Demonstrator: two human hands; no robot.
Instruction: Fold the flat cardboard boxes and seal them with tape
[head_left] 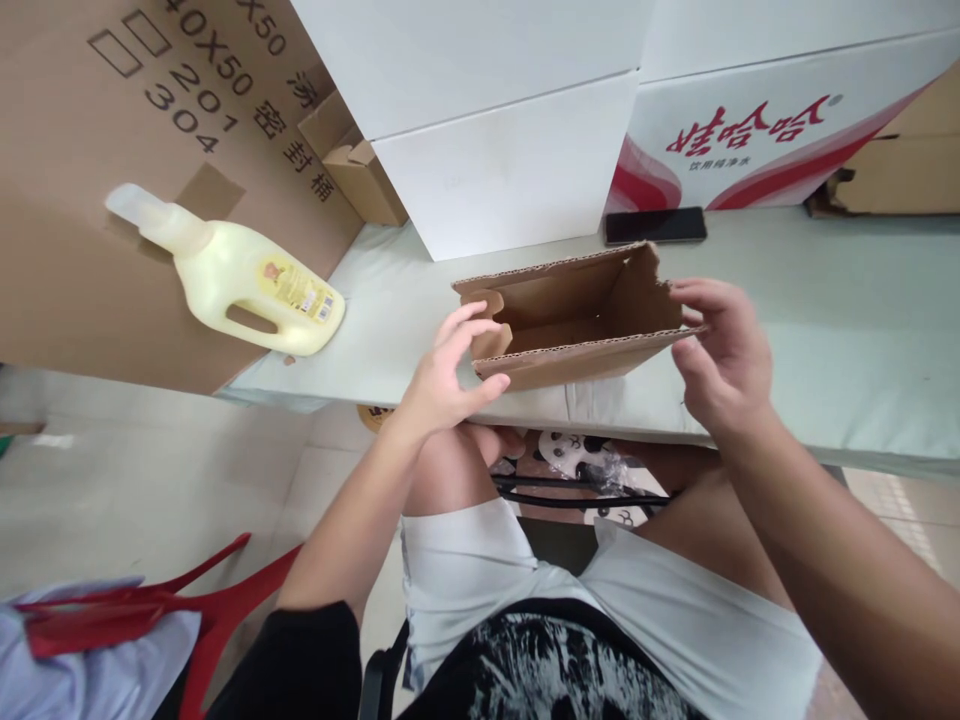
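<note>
A small brown cardboard box (574, 375) with its top open sits at the near edge of the covered table. Its inside shows bare cardboard, and small flaps stand at its left end. My left hand (442, 385) is at that end, its fingers bent over the flaps and the thumb by the front wall. At the opposite end, my right hand (727, 355) pinches the torn right edge between thumb and fingers.
A pale yellow bottle (259, 285) with a handle leans at the left, against a large brown carton (90, 250). White cartons (502, 165) stand behind the box. A black phone (656, 226) lies before them on the table cover (840, 330). A red chair (225, 610) is lower left.
</note>
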